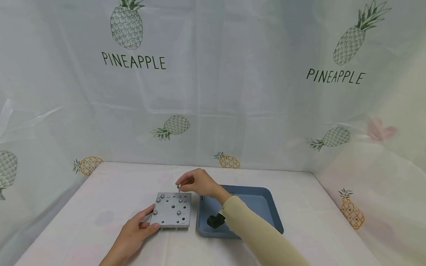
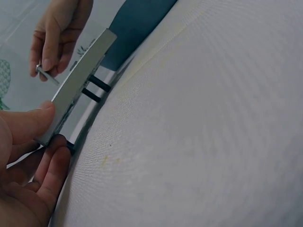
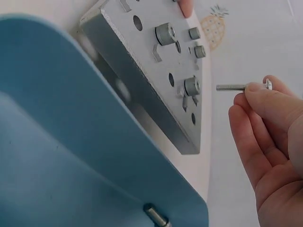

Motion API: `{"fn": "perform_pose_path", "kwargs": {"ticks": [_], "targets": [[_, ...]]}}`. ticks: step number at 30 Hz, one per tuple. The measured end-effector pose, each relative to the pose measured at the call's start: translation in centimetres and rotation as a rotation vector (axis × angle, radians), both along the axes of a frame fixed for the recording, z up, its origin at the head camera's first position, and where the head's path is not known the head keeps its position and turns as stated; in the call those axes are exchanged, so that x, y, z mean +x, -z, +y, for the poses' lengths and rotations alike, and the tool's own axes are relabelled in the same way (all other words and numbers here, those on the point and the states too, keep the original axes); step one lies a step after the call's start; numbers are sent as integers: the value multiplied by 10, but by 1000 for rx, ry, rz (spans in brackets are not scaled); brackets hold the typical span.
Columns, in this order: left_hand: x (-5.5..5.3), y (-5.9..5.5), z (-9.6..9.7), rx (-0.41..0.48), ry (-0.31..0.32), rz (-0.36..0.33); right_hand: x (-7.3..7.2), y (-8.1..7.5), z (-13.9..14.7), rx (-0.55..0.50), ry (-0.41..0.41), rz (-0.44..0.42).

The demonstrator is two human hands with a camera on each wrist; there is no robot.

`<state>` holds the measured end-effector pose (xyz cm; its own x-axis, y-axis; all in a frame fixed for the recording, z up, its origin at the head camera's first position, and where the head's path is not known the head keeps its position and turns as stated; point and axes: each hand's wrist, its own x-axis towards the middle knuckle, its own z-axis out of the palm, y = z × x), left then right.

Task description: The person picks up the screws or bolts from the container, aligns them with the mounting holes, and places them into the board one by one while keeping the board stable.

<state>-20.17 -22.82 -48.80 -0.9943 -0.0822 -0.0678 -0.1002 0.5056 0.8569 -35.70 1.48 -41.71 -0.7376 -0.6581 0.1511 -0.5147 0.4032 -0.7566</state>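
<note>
A grey metal plate (image 1: 168,215) with several holes stands slightly raised over the table. Several socket-head bolts (image 3: 191,86) sit in it, and dark shanks (image 2: 99,83) protrude beneath. My left hand (image 1: 134,232) grips the plate's left edge, thumb on the near side and the other fingers around the edge and underneath. Over the plate's far right part, my right hand (image 1: 200,183) pinches a bolt (image 3: 232,87) near its head between thumb and forefinger. In the right wrist view the bolt's threaded end points toward the plate, with a gap between them.
Just right of the plate is a shallow blue tray (image 1: 257,205), under my right forearm. A loose bolt (image 3: 156,215) lies in it. A black object (image 1: 215,221) overlaps the tray beside my sleeve. A pineapple-print curtain (image 1: 250,86) hangs behind the white-covered table (image 1: 75,222).
</note>
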Motion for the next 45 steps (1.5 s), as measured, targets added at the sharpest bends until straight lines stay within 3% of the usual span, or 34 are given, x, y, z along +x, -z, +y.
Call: {"fn": "perform_pose_path", "kwargs": {"ticks": [28, 45], "targets": [[0, 1, -2, 30, 8, 2, -1, 11, -18, 30, -10, -31], [1, 0, -1, 38, 1, 0, 0, 21, -23, 80, 29, -47]]}}
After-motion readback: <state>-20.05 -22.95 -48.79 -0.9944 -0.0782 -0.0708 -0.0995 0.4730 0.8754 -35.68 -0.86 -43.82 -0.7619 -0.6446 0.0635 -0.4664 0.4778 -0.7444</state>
